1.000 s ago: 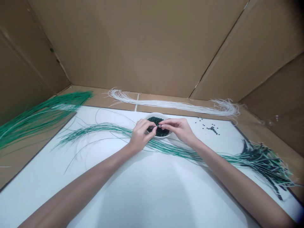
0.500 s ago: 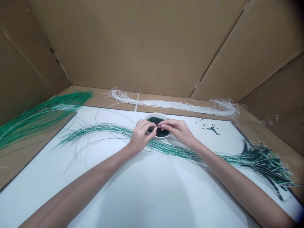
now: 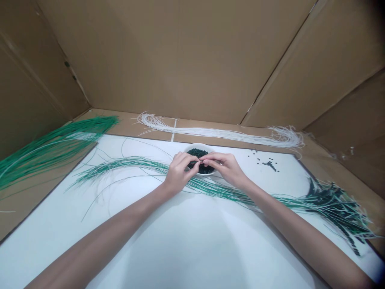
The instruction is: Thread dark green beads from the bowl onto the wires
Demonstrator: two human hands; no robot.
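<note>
A thin piece [image 3: 201, 161], too small to make out clearly, is held over the bowl [image 3: 197, 145], pinched between the fingertips of both hands. The left hand [image 3: 178, 169] grasps it with thumb and forefinger, back of the hand up, the other fingers bent in behind. The right hand [image 3: 227, 166] grips from the other side, forefinger stretched along the top and thumb beneath, the tips of the two hands almost meeting. Both forearms slant in from the lower corners, wrists nearly straight.

The bowl is white and round and holds many small dark beads [image 3: 197, 152]; the hands hide parts of its rim. Green strands [image 3: 221, 193] run across the white board [image 3: 183, 245], passing below the hands and under the right forearm; at their right end is a dense dark cluster [image 3: 332, 196]. Loose beads [image 3: 270, 163] lie scattered right of the bowl. Beyond the board's far edge lies a white bundle [image 3: 216, 131], and at far left a green bundle [image 3: 57, 138]. Cardboard walls [image 3: 180, 60] stand around.
</note>
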